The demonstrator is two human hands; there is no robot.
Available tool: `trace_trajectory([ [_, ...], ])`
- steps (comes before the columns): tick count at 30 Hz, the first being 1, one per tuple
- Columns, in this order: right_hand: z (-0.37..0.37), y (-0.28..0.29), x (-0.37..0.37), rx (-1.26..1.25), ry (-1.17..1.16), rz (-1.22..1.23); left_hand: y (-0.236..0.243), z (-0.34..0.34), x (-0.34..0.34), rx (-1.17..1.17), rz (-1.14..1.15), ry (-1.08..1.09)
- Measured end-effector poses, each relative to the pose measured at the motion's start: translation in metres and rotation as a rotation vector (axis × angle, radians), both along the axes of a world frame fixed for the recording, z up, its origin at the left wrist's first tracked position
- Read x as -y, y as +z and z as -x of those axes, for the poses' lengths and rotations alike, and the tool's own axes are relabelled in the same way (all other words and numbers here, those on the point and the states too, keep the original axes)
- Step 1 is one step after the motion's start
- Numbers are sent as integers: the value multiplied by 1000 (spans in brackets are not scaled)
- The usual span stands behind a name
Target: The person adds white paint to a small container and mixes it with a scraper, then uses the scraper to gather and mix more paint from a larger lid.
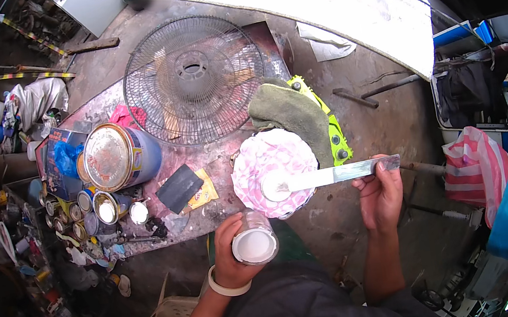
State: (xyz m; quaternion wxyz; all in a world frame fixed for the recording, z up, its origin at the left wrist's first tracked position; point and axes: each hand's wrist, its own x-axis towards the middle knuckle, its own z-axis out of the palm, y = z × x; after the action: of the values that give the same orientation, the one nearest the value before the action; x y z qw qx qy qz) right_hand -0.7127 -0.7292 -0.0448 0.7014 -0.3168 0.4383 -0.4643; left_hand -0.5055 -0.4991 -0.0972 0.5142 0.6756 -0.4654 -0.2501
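The fingers [228, 231] of the left hand [232, 261] are wrapped round a see-through jar [256, 220], its mouth up and white stuff inside. Over on the other side, the right hand [381, 206] has its thumb and fingertips pinched on a flat strip [336, 174] close to the strip's right end. The strip points left across the pink-and-white cover [250, 167], its other end at a round white patch [275, 186]; from here I can't tell whether the two touch. The jar sits just below that cover, near the edge of the bench [219, 163].

Further up the bench lies a round wire fan guard [192, 69]. To the left stands a big paint tin [109, 157] with a stained lid, small tins crowded below it. A dark sheet [179, 188] overlaps a yellow packet [204, 192] nearby. Just above the cover, a grey-green cloth [282, 106] lies against a bright yellow-green part [339, 137]. Well off to the right hangs a red-and-white striped bag [477, 171].
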Motion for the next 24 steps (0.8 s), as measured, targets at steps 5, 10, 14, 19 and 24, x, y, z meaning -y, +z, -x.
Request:
trace_trajectory([
  [5,-4,2,-1,-40,27,96,1,0,0,12,-12,12],
  [10,-4,4,-1,-44,-4,109,1,-1,0,23,-8,4],
  [14,-3,6,1,-54,11,148,0,-2,-4,20,-6,10],
  [19,-4,9,1,-72,29,182,1,-1,-5,21,8,29],
  [24,-3,10,1,-107,35,228,-2,-1,-9,18,9,34],
])
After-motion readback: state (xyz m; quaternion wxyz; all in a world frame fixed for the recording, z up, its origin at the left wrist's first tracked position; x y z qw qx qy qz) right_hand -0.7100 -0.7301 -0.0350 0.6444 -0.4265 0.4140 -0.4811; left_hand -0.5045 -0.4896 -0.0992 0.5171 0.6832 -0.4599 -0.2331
